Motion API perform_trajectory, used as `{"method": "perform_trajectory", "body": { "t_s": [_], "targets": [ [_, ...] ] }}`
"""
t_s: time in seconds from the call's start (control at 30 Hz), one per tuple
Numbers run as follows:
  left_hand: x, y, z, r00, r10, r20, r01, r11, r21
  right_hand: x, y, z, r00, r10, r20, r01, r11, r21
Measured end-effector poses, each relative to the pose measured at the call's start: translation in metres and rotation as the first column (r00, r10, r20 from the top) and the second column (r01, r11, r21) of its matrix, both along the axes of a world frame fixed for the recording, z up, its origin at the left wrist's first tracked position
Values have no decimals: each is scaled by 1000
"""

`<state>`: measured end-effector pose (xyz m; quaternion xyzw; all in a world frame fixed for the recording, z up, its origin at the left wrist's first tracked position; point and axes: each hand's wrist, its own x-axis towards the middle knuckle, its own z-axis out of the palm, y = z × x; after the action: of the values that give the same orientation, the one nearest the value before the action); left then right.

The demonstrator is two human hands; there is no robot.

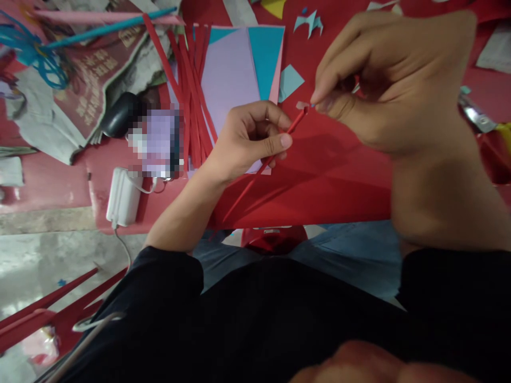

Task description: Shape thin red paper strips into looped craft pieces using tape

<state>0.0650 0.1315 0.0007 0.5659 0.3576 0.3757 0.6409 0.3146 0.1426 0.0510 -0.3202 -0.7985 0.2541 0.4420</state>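
Right hand (383, 85) pinches the tip of a half-rolled red paper strip (279, 146), left hand (249, 138) gripping it before the lilac sheet (229, 80).

The left hand (249, 135) pinches a thin rolled red paper stick (279, 143) between thumb and fingers above a red paper sheet (339, 175). The right hand (383, 80) pinches the stick's far tip. Cut red paper strips (191, 101) and lilac and teal paper sheets (239, 69) lie farther left, beside a white charger (123, 197).
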Motion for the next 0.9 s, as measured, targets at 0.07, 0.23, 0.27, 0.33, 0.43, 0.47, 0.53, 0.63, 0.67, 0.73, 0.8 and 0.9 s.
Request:
{"method": "perform_trajectory", "body": {
  "t_s": [0.07, 0.23, 0.27, 0.33, 0.43, 0.47, 0.53, 0.63, 0.67, 0.73, 0.8, 0.9],
  "targets": [
    [0, 0, 0, 1000, -1, 0, 1, 1000, 2, 0, 0, 0, 1000, 21, 2, -21, 1000, 0],
    [-1, -1, 1, 1000, -4, 14, 5, 1000, -11, 0, 3, -4, 999, 47, 20, -47, 999, 27],
    [-1, -1, 1, 1000, 2, 14, -2, 1000, -20, 0, 3, -4, 998, 47, 30, -48, 998, 29],
    [-2, 0, 1, 1000, 16, 2, -16, 999, -40, 0, 3, -3, 998, 45, 52, -46, 998, 31],
    [-2, 0, 0, 1000, 6, -20, -7, 998, -56, 0, 2, -2, 997, 28, 75, -31, 999, 38],
    [-2, 0, 1, 1000, -2, -23, 0, 998, -58, 0, 2, -2, 997, 22, 81, -25, 999, 41],
    [-2, 0, 2, 1000, -6, -27, 4, 998, -58, 0, 1, -1, 996, 6, 91, -10, 999, 35],
    [-1, 0, 5, 1000, 7, -29, -9, 998, -55, 0, -1, 1, 997, 18, 72, -19, 1000, 13],
    [-1, 0, 6, 1000, 13, -28, -14, 999, -52, 0, -2, 1, 998, 17, 64, -16, 1000, -13],
    [0, 0, 8, 1000, 20, -20, -21, 999, -42, 0, -4, 3, 998, -10, 55, 14, 997, -72],
    [0, 0, 8, 1000, 22, -9, -22, 999, -32, 0, -6, 4, 997, -51, 63, 59, 990, -131],
    [-1, 0, 6, 1000, 24, 1, -24, 1000, -12, 1, -7, 3, 1000, -19, 21, 21, 996, -92]
  ]
}}
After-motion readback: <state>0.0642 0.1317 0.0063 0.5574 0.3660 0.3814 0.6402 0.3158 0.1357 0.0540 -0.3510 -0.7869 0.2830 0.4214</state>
